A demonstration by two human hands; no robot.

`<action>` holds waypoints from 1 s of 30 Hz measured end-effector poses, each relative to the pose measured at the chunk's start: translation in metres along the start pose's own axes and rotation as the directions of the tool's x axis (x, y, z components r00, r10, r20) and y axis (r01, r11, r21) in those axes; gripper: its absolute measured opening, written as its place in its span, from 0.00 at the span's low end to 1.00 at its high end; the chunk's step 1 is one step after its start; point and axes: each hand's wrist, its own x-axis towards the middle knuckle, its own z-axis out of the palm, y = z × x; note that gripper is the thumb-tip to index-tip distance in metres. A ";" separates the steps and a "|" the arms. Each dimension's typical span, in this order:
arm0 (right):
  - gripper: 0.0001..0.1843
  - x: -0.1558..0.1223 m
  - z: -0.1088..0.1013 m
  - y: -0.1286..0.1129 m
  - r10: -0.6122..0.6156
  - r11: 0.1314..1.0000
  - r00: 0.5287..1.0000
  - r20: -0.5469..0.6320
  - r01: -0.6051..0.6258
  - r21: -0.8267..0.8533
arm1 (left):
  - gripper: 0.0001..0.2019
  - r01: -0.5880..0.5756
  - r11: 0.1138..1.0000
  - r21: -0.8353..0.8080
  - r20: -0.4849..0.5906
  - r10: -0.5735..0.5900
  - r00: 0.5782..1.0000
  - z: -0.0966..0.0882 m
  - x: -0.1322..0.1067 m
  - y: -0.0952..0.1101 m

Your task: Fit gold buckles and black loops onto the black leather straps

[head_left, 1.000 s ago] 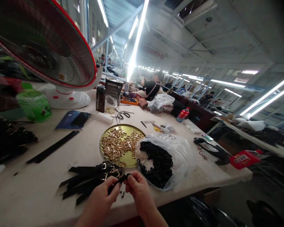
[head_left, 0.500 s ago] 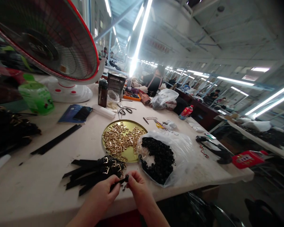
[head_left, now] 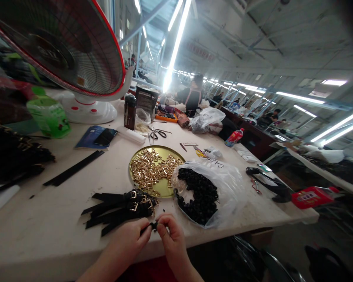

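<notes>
A black strap piece (head_left: 153,226) is held just above the near edge of the table (head_left: 55,223), pinched between the left hand (head_left: 131,239) and the right hand (head_left: 171,235). It is small, narrow and dark. Most of it is covered by the fingertips, so its full shape cannot be told.

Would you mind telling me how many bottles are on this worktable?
3: a green bottle left of the fan base, a dark bottle right of it, and a red bottle by the far right edge of the table. Clutter may hide others.
</notes>
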 end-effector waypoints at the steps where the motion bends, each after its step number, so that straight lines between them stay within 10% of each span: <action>1: 0.13 0.000 0.000 -0.001 0.004 1.000 1.000 0.000 -0.004 -0.009 | 0.13 -0.005 1.000 -0.023 0.002 0.005 1.000 0.000 0.000 0.000; 9: 0.13 -0.001 0.003 0.006 0.262 0.948 0.965 0.015 -0.260 0.183 | 0.14 0.002 0.996 -0.092 -0.027 -0.004 1.000 0.006 -0.002 0.001; 16: 0.11 -0.006 0.006 0.007 0.107 0.987 0.994 0.001 -0.107 0.121 | 0.13 -0.027 0.995 -0.093 0.008 0.028 1.000 0.013 -0.001 -0.004; 23: 0.11 -0.003 0.000 0.010 0.322 0.870 0.939 0.118 -0.343 0.354 | 0.09 -0.025 0.998 -0.062 -0.033 0.023 0.999 0.015 -0.008 -0.005; 30: 0.14 -0.009 0.000 0.011 0.318 0.922 0.941 0.114 -0.335 0.193 | 0.08 0.014 0.999 0.049 0.012 -0.015 1.000 0.022 -0.006 -0.013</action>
